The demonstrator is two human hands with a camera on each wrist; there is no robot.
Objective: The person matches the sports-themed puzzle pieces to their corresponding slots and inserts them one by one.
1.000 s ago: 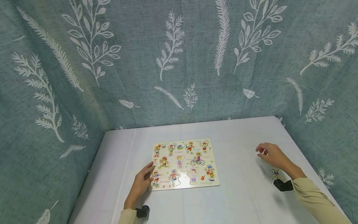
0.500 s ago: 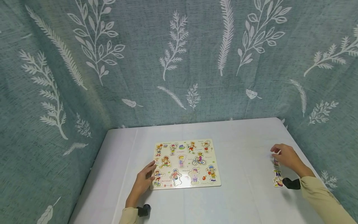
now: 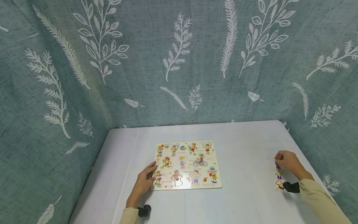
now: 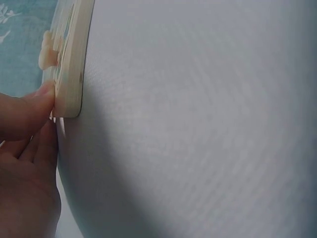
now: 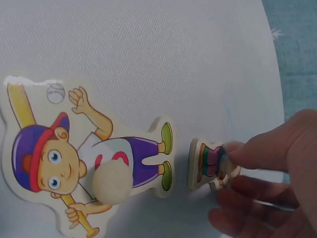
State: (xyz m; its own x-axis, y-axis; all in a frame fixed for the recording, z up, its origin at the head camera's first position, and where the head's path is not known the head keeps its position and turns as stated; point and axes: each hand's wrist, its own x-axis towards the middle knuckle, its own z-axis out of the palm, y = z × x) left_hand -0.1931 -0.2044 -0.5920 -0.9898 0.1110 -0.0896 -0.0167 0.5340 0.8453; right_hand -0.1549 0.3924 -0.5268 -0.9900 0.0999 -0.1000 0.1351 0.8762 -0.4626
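In the head view, a wooden peg puzzle board (image 3: pixel 173 186) with sports figures lies mid-table. My left hand (image 3: pixel 144 182) rests at its left edge, thumb and fingers spread along it; in the left wrist view the thumb touches the board's corner (image 4: pixel 69 101). Far right, my right hand (image 3: pixel 289 163) pinches a small figure-shaped puzzle piece (image 5: pixel 205 161) by its knob, the thumb and a finger hiding its upper part. Beside it lies a baseball-player puzzle piece (image 5: pixel 141 153) with a round knob, bat and purple cap, untouched.
The table (image 3: pixel 243 146) has a white cover. Grey-green curtains (image 3: pixel 145 62) with white leaf prints stand behind it and on both sides. On the board, pale golf (image 3: pixel 182 162) and baseball (image 3: pixel 195 178) recesses show among the seated pieces.
My right hand has moved right and then down onto the small puzzle piece, uncovering the baseball-player piece. The left hand stays at the board's edge. The head view has shifted slightly.
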